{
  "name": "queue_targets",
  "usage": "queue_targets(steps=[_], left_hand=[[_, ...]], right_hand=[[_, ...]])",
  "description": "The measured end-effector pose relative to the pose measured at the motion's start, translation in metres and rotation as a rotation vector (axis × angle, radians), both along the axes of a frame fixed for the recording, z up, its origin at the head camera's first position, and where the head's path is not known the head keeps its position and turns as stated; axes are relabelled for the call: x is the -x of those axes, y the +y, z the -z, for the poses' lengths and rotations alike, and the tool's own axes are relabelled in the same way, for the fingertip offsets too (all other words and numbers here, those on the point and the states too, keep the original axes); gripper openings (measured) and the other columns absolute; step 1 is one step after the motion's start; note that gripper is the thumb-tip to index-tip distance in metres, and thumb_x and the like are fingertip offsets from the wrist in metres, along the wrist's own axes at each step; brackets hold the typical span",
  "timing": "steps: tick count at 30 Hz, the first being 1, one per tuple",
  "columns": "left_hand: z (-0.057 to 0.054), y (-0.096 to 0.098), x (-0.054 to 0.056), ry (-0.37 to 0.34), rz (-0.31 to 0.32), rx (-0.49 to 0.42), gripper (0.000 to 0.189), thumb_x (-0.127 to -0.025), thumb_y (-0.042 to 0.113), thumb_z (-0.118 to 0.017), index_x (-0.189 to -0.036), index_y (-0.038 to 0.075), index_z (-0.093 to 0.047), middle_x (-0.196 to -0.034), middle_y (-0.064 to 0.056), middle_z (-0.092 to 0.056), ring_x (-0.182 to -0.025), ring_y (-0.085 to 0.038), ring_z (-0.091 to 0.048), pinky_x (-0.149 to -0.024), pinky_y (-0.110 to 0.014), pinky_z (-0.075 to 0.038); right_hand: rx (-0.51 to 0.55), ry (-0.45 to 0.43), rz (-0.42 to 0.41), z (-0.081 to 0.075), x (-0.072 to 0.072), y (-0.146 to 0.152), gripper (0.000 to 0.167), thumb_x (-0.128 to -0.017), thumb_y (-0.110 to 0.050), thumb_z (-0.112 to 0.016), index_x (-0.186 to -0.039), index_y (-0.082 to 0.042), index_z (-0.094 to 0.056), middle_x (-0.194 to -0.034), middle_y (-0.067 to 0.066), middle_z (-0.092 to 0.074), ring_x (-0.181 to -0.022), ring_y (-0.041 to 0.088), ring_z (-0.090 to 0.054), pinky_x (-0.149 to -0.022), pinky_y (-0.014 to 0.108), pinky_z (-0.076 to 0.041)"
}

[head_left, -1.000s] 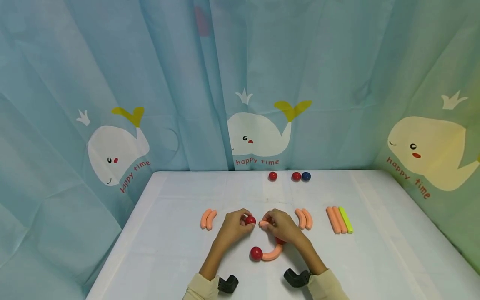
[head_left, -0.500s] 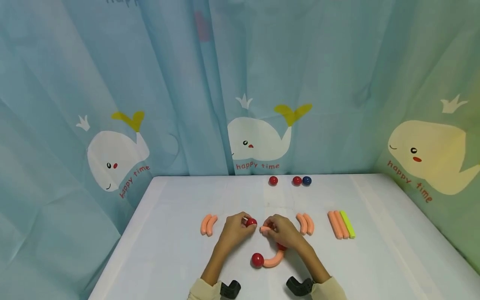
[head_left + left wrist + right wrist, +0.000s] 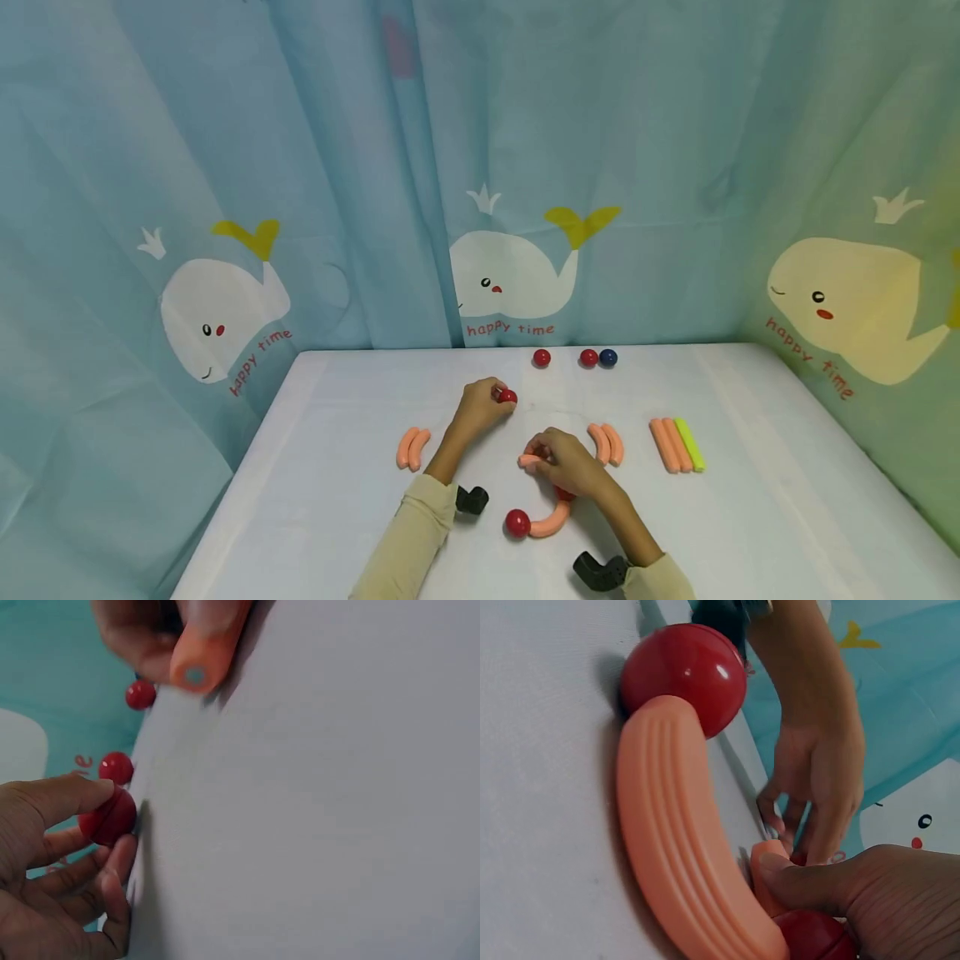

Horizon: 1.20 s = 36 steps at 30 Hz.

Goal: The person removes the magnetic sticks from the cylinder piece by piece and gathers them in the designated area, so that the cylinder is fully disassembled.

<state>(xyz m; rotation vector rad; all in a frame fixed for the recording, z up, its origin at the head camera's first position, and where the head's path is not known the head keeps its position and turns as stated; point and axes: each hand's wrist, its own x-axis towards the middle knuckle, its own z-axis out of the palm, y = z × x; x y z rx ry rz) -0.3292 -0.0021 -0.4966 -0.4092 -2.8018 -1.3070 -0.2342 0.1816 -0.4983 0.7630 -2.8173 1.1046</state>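
In the head view my left hand (image 3: pixel 476 408) pinches a red ball (image 3: pixel 507 397) above the middle of the table. The left wrist view shows that red ball (image 3: pixel 109 819) between thumb and fingers. My right hand (image 3: pixel 567 463) grips a curved orange rod (image 3: pixel 528 461); a round grey spot shows in the end of this orange rod (image 3: pixel 196 673). Nearer me, another curved orange rod (image 3: pixel 552 522) touches a red ball (image 3: pixel 517 523) at one end. Its other end meets a second red ball (image 3: pixel 816 935), partly hidden by my right hand.
Two curved orange rods (image 3: pixel 413 449) lie at left, two more curved rods (image 3: pixel 606 444) right of my right hand. Farther right are straight orange rods (image 3: pixel 671 445) and a yellow-green rod (image 3: pixel 690 445). At the back edge sit red balls (image 3: pixel 542 358) and a blue ball (image 3: pixel 608 358).
My left hand has moved forward, away from the right hand, carrying the red ball. The right hand stays in place with the curved orange rod. The head view has shifted slightly.
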Motion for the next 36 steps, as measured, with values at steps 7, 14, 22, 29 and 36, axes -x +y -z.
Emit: queue_targets(steps=[7, 14, 22, 29, 36], left_hand=[[0.001, 0.015, 0.035, -0.015, -0.048, -0.047, 0.026, -0.080, 0.015, -0.078, -0.100, 0.000, -0.070, -0.093, -0.012, -0.071, -0.085, -0.019, -0.063, -0.075, -0.032, -0.053], [0.007, 0.015, 0.055, 0.012, -0.079, -0.097, 0.027, -0.081, 0.011, -0.075, -0.105, -0.001, -0.069, -0.098, -0.013, -0.071, -0.091, -0.023, -0.064, -0.081, -0.036, -0.053], [0.009, 0.023, 0.063, -0.072, -0.099, -0.097, 0.031, -0.084, 0.015, -0.075, -0.113, 0.005, -0.067, -0.111, -0.011, -0.068, -0.099, -0.024, -0.062, -0.088, -0.043, -0.051], [0.006, 0.034, 0.070, -0.067, -0.118, 0.009, 0.033, -0.084, 0.022, -0.077, -0.114, 0.012, -0.068, -0.111, -0.004, -0.071, -0.103, -0.022, -0.062, -0.090, -0.051, -0.044], [0.000, 0.043, 0.078, -0.049, -0.098, 0.007, 0.038, -0.083, 0.022, -0.078, -0.118, 0.012, -0.067, -0.110, -0.005, -0.071, -0.104, -0.022, -0.063, -0.091, -0.050, -0.045]], right_hand=[[0.021, -0.006, -0.036, 0.004, -0.003, 0.001, 0.009, -0.086, -0.011, -0.073, -0.093, -0.008, -0.068, -0.089, 0.001, -0.062, -0.078, 0.007, -0.053, -0.069, 0.023, -0.046], [0.019, -0.037, -0.032, 0.009, -0.005, -0.006, 0.009, -0.086, -0.012, -0.073, -0.094, -0.010, -0.068, -0.091, -0.001, -0.063, -0.082, 0.006, -0.055, -0.073, 0.024, -0.048], [0.032, -0.057, -0.030, 0.010, -0.012, -0.008, 0.010, -0.087, -0.015, -0.073, -0.095, -0.011, -0.068, -0.091, -0.001, -0.063, -0.082, 0.004, -0.056, -0.072, 0.024, -0.049], [0.035, -0.038, -0.024, 0.008, -0.009, -0.005, 0.010, -0.087, -0.014, -0.072, -0.095, -0.011, -0.068, -0.090, -0.001, -0.062, -0.081, 0.004, -0.055, -0.072, 0.023, -0.048], [0.015, -0.026, 0.007, 0.002, -0.005, 0.000, 0.009, -0.087, -0.013, -0.073, -0.094, -0.011, -0.068, -0.090, -0.001, -0.062, -0.081, 0.005, -0.055, -0.071, 0.024, -0.048]])
